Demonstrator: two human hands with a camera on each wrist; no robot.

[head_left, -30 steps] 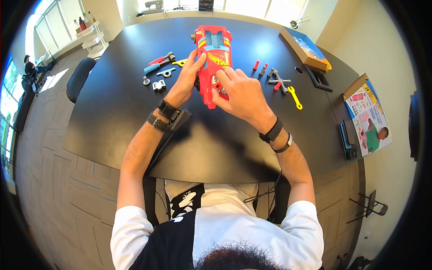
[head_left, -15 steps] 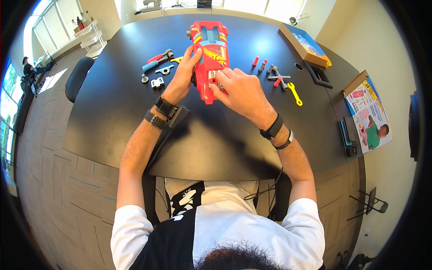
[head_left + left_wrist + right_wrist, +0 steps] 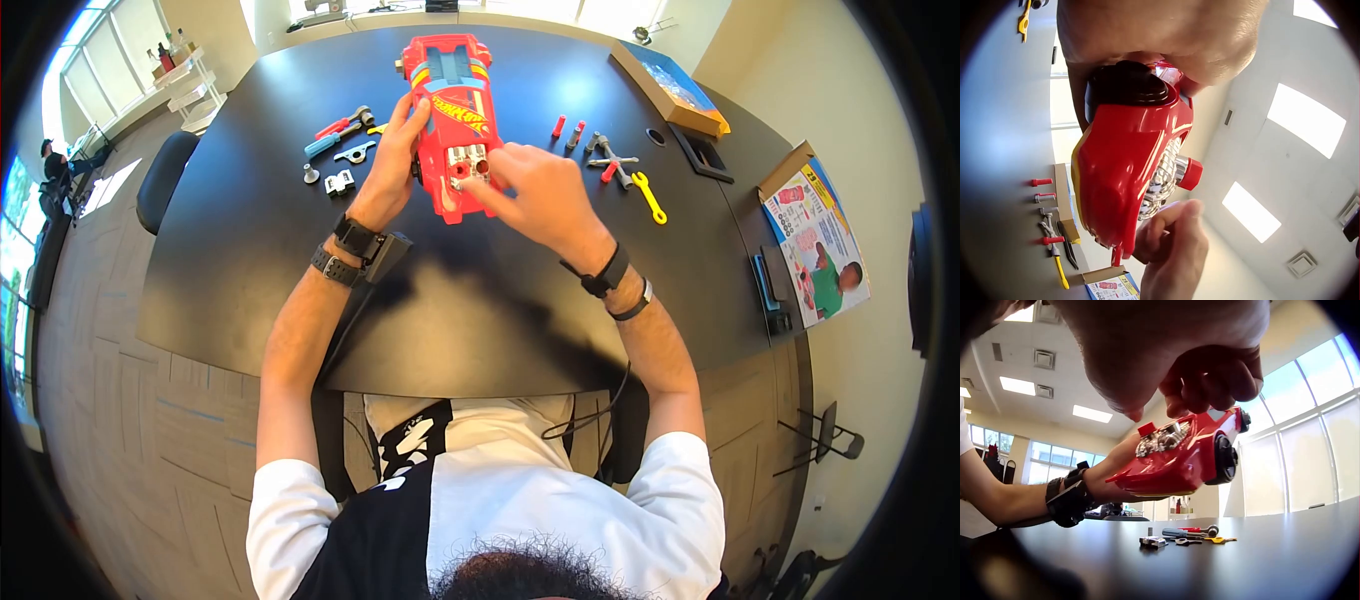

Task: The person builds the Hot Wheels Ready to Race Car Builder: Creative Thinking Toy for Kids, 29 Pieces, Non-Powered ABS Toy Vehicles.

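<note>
A red toy car (image 3: pixel 436 150) with yellow lettering is held above the table, its nose toward the person. My left hand (image 3: pixel 390 172) grips it along its left side, beside a black wheel (image 3: pixel 1129 87). A chrome engine (image 3: pixel 1159 442) shows on the hood, with a red cap (image 3: pixel 1190 174) standing out from it. My right hand (image 3: pixel 548 198) hovers at the engine, thumb extended and the other fingers bent. In the right wrist view, the thumb and fingers are apart with nothing between them.
Left on the black table (image 3: pixel 300 260) lie a hammer (image 3: pixel 357 116), a blue-handled tool (image 3: pixel 330 142) and small grey parts. Red pegs (image 3: pixel 558 126), a grey cross-shaped tool (image 3: pixel 612 160) and a yellow wrench (image 3: pixel 648 198) lie right. An open box (image 3: pixel 670 90) and a printed box (image 3: pixel 820 245) stand beyond.
The car and left hand have shifted up and left in the head view. The right hand's fingers have come away from the engine and spread, uncovering more of it.
</note>
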